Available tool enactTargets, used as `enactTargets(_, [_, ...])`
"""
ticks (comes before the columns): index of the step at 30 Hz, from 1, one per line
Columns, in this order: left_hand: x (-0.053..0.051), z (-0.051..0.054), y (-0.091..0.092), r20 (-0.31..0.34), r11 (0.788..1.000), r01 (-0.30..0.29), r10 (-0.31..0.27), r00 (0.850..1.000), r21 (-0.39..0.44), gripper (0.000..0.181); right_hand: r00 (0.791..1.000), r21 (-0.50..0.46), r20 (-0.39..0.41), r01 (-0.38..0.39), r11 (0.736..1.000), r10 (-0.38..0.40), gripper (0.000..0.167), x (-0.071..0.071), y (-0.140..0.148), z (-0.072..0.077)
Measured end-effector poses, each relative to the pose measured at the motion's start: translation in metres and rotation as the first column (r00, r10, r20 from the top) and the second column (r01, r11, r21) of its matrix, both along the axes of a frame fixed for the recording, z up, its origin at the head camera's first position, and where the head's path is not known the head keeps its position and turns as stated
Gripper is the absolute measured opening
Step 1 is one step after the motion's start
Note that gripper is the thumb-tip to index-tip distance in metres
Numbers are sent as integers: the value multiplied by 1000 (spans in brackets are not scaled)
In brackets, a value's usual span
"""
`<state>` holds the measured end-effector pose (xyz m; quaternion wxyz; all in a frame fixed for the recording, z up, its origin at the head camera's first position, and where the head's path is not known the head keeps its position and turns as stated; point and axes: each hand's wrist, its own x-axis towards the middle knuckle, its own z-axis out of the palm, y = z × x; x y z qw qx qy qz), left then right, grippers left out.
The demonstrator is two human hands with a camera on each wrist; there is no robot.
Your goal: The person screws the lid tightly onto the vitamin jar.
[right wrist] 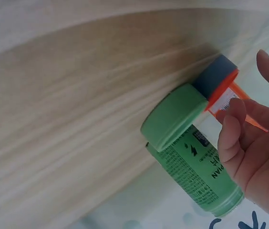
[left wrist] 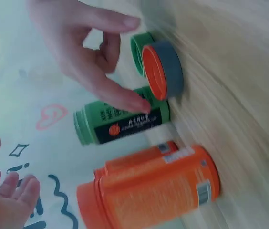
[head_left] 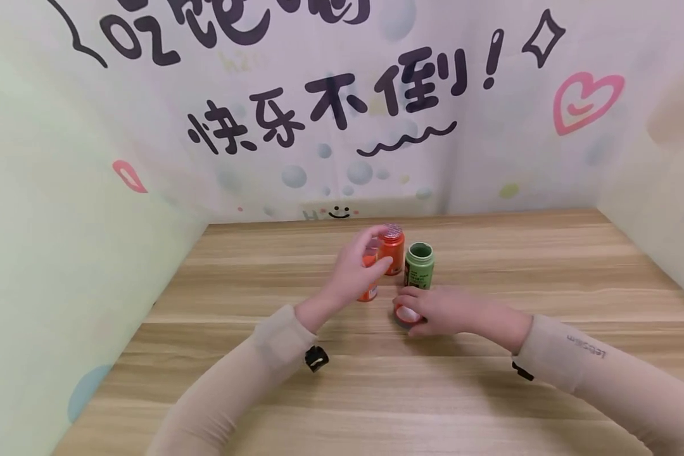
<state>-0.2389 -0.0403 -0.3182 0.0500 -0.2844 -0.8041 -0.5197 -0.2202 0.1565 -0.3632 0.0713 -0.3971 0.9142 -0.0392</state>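
Note:
My left hand (head_left: 353,269) spreads thumb and fingers beside two orange bottles; in the left wrist view its fingertips (left wrist: 15,188) stand apart from them. The farther orange bottle (head_left: 396,253) shows a silvery top, while the nearer orange bottle (head_left: 368,292) is partly behind my hand. My right hand (head_left: 447,309) hovers with thumb and fingers apart by a grey-blue cap (left wrist: 172,69) with an orange inside. Next to that cap is a green cap (right wrist: 175,117), hidden in the head view. An uncapped green bottle (head_left: 418,269) stands upright just beyond my right hand.
The wood-grain table (head_left: 410,399) extends around the bottles and toward me. A printed cloth backdrop (head_left: 319,158) rises behind its far edge, with pale walls on both sides. A small black object (head_left: 316,358) sits under each wrist.

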Motion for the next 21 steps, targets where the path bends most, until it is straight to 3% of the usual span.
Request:
enactTargets(4, [-7, 1, 13, 46, 998, -53, 55, 997, -36, 46, 1000, -10, -25, 0, 1000, 0, 59, -3, -1, -6])
enactTargets(7, [-19, 9, 20, 52, 984, -130, 137, 989, -123, 52, 1000, -18, -20, 20, 1000, -20, 57, -6, -1, -7])
enactTargets(9, [-30, 17, 23, 67, 964, -171, 188, 980, -204, 56, 999, -14, -13, 31, 999, -32, 57, -8, -1, -7])
enactTargets(11, [-43, 22, 24, 74, 929, -198, 232, 970, -314, 60, 999, -4, -7, 38, 999, -38, 57, -9, -1, -7])
enactTargets(16, [-67, 25, 26, 139, 832, -116, 225, 964, -543, 68, 999, -5, 6, 41, 999, -41, 57, -11, 1, -9])
enactTargets(21, [-77, 23, 31, 172, 784, -55, 204, 964, -619, 70, 997, -2, 35, 63, 998, -63, 56, -12, 1, -12])
